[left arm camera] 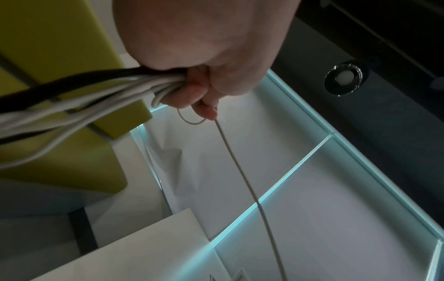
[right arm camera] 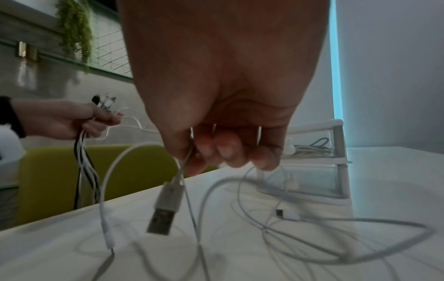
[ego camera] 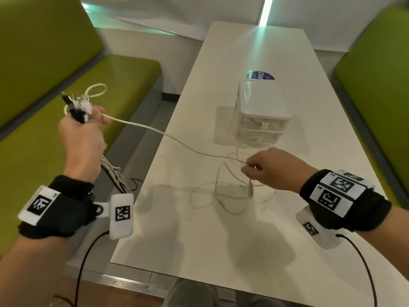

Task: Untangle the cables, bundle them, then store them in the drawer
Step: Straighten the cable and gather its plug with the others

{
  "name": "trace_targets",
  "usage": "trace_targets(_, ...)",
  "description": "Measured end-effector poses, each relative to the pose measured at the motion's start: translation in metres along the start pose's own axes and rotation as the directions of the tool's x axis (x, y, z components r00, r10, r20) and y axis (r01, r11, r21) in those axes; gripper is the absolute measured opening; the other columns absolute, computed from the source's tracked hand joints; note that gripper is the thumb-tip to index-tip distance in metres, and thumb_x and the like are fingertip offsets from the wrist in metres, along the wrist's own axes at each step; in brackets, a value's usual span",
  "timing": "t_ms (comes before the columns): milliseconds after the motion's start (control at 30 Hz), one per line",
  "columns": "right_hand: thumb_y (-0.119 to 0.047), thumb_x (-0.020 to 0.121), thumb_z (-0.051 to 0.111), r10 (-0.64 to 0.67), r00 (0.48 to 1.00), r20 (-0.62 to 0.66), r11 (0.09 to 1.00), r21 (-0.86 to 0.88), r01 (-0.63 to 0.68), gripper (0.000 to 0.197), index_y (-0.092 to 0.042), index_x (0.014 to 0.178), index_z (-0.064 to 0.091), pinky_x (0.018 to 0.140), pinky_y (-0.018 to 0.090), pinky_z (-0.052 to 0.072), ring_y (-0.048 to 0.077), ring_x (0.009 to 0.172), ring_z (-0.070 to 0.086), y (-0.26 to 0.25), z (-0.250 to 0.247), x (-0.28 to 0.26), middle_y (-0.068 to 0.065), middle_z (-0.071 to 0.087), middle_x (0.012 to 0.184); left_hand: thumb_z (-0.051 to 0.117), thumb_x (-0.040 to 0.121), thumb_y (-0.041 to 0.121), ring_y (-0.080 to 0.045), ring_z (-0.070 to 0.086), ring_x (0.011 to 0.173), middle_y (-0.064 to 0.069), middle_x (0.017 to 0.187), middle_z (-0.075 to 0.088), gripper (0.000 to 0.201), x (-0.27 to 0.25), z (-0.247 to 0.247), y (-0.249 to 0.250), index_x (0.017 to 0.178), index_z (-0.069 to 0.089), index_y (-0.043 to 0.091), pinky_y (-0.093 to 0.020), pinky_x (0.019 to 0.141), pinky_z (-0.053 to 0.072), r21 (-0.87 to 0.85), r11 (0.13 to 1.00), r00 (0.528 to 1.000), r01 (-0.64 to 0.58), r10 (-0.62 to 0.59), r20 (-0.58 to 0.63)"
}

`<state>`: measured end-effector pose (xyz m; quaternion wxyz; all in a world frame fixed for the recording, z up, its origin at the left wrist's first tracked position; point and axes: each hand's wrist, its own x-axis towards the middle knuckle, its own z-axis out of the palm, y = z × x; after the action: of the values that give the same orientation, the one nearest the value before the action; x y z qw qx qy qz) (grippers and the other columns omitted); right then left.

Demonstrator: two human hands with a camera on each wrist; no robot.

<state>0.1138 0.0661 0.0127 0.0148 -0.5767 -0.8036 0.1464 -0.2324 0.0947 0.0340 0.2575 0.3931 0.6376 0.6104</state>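
My left hand point(ego camera: 84, 129) is raised off the table's left side and grips a bundle of white and black cables point(ego camera: 77, 105), plugs sticking up, tails hanging below point(left arm camera: 72, 98). One white cable point(ego camera: 172, 138) runs from that fist across to my right hand point(ego camera: 261, 167). Over the table, the right hand pinches a white cable just above its USB plug point(right arm camera: 163, 207), which dangles. Loose white cables point(ego camera: 221, 196) lie tangled on the table under it. A small white drawer unit point(ego camera: 261, 111) stands behind, drawers closed with cables inside.
The white table point(ego camera: 199, 251) runs away from me between two green benches point(ego camera: 55, 151) point(ego camera: 376, 74). A blue round label point(ego camera: 261, 75) lies behind the drawer unit. Black sensor leads point(ego camera: 88, 262) hang from both wrist bands.
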Motion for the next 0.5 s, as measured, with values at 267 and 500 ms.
trace_targets(267, -0.037, 0.097, 0.051, 0.050, 0.994, 0.095, 0.943, 0.324, -0.078, 0.038, -0.020, 0.066, 0.064, 0.051, 0.024, 0.045, 0.010, 0.044, 0.051, -0.003, -0.004, -0.005, -0.003, 0.061, 0.054, 0.047, 0.101, 0.021, -0.004, 0.029, 0.041, 0.006, 0.079, 0.063, 0.021, -0.004, -0.004, -0.016, 0.083, 0.058, 0.024, -0.020, 0.040, 0.030, -0.085, 0.991, 0.994, 0.106, -0.104, 0.024)
trace_targets(500, -0.039, 0.099, 0.046, 0.110, 0.992, -0.067, 0.760, 0.648, -0.040, 0.045, -0.006, 0.071, 0.060, 0.051, 0.029, 0.048, 0.018, 0.042, 0.053, -0.024, -0.026, 0.003, 0.003, 0.059, 0.051, 0.049, 0.101, 0.021, -0.007, 0.031, 0.044, 0.003, 0.081, 0.070, 0.015, -0.009, -0.013, -0.010, 0.090, 0.060, 0.024, -0.020, 0.041, 0.034, -0.076, 0.996, 0.995, 0.042, -0.035, 0.090)
